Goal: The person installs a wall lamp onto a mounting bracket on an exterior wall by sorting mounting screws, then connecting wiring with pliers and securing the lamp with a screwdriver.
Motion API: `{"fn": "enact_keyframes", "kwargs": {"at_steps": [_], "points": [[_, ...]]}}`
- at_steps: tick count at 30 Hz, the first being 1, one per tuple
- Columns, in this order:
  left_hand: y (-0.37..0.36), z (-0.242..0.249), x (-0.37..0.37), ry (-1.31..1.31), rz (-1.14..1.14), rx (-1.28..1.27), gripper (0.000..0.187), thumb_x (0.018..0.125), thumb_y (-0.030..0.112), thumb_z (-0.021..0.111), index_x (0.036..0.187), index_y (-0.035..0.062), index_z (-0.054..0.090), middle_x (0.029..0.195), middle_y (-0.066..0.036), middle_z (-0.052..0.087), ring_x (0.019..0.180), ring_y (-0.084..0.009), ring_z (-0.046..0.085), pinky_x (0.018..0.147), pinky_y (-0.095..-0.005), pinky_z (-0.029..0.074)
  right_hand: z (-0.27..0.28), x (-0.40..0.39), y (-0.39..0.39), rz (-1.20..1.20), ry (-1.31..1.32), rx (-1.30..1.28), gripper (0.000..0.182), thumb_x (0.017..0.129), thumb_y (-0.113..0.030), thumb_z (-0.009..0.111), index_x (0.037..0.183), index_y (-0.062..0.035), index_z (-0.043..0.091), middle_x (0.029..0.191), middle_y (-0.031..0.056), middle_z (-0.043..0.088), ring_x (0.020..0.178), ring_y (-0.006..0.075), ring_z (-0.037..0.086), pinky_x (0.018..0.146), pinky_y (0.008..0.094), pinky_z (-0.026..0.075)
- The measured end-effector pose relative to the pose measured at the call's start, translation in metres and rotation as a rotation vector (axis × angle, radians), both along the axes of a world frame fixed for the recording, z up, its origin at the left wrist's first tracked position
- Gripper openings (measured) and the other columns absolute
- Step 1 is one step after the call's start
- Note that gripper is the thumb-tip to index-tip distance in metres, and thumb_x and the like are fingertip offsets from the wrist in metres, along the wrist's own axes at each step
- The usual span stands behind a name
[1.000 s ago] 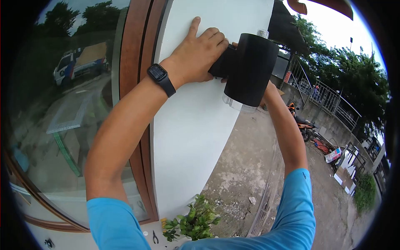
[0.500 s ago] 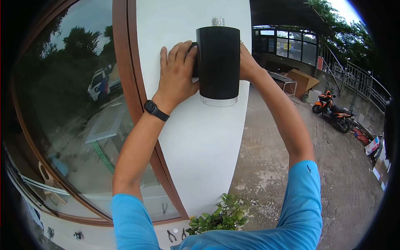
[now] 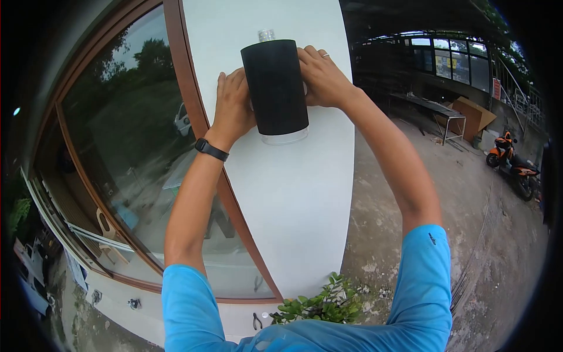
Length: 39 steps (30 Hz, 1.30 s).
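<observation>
A black cylindrical wall lamp [image 3: 275, 88] is up against the white wall [image 3: 287, 217], leaning slightly in my view. A clear piece [image 3: 266, 35] sticks out at its top, and a clear rim [image 3: 285, 138] shows below its lower end. My left hand [image 3: 234, 105], with a dark watch [image 3: 211, 149] on the wrist, grips the lamp's left side; its fingertips are partly hidden behind the body. On the opposite side, my right hand [image 3: 324, 79] wraps its fingers toward the back of the lamp. The lamp's back and its mounting are out of sight.
A brown-framed window [image 3: 187, 64] borders the wall on the left. Below are pliers [image 3: 257, 321] on the ledge and a leafy plant [image 3: 322, 302]. Off to the right stand a metal table [image 3: 454, 117], cardboard [image 3: 472, 114] and an orange motorcycle [image 3: 513, 164].
The view has turned, and the lamp now appears farther left and tilted. More of my right hand shows beside it. My left fingers have slipped further behind the lamp's side.
</observation>
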<state>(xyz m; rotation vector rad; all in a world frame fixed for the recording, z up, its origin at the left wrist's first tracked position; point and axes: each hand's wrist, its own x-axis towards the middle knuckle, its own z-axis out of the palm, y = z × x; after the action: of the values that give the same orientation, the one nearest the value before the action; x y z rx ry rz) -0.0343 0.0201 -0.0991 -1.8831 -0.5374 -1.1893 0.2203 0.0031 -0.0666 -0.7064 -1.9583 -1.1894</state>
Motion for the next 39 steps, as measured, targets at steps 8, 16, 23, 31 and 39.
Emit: {"fn": "enact_keyframes", "kwargs": {"at_steps": [8, 16, 23, 31, 39], "points": [[-0.008, 0.0, 0.002, -0.038, 0.009, -0.02, 0.075, 0.072, 0.017, 0.085, 0.139, 0.0117, 0.052, 0.134, -0.009, 0.057, 0.133, -0.0312, 0.048, 0.114, -0.0684, 0.026, 0.001, -0.001, -0.01, -0.033, -0.029, -0.035, 0.089, 0.062, -0.034, 0.091, 0.137, -0.0084, 0.053, 0.138, 0.0071, 0.05, 0.126, 0.0289, 0.047, 0.107, 0.0479, 0.042], [-0.012, 0.0, 0.003, -0.059, -0.001, -0.013, 0.076, 0.072, 0.019, 0.086, 0.139, 0.0134, 0.051, 0.135, -0.009, 0.056, 0.135, -0.0302, 0.047, 0.114, -0.0673, 0.027, -0.004, -0.005, -0.014, -0.035, 0.064, -0.114, 0.091, 0.062, -0.027, 0.091, 0.142, -0.0115, 0.049, 0.139, 0.0059, 0.051, 0.125, 0.0278, 0.049, 0.107, 0.0487, 0.042], [-0.018, -0.003, 0.005, -0.087, 0.041, -0.096, 0.079, 0.073, 0.019, 0.085, 0.143, 0.0122, 0.048, 0.138, -0.009, 0.054, 0.139, -0.0299, 0.044, 0.116, -0.0649, 0.026, -0.005, -0.011, -0.021, -0.066, 0.097, -0.13, 0.093, 0.061, -0.024, 0.091, 0.143, -0.012, 0.048, 0.141, 0.0059, 0.05, 0.125, 0.0283, 0.049, 0.106, 0.0493, 0.043], [-0.024, -0.006, 0.01, -0.091, 0.229, -0.098, 0.075, 0.08, 0.021, 0.078, 0.146, 0.0112, 0.044, 0.143, -0.009, 0.052, 0.142, -0.0285, 0.04, 0.116, -0.0656, 0.025, -0.013, -0.005, -0.028, 0.056, 0.164, -0.13, 0.077, 0.072, -0.011, 0.08, 0.142, -0.0099, 0.047, 0.143, 0.0096, 0.049, 0.122, 0.0308, 0.053, 0.103, 0.0458, 0.046], [-0.023, -0.009, 0.011, -0.104, 0.249, -0.085, 0.068, 0.084, 0.017, 0.072, 0.146, 0.0109, 0.044, 0.144, -0.009, 0.05, 0.141, -0.0276, 0.04, 0.114, -0.0646, 0.027, -0.028, -0.049, -0.096, 0.596, 0.887, -0.637, 0.115, 0.076, -0.056, 0.083, 0.15, 0.0082, 0.023, 0.136, 0.0309, 0.053, 0.125, 0.0372, 0.058, 0.1, 0.0421, 0.052]]}}
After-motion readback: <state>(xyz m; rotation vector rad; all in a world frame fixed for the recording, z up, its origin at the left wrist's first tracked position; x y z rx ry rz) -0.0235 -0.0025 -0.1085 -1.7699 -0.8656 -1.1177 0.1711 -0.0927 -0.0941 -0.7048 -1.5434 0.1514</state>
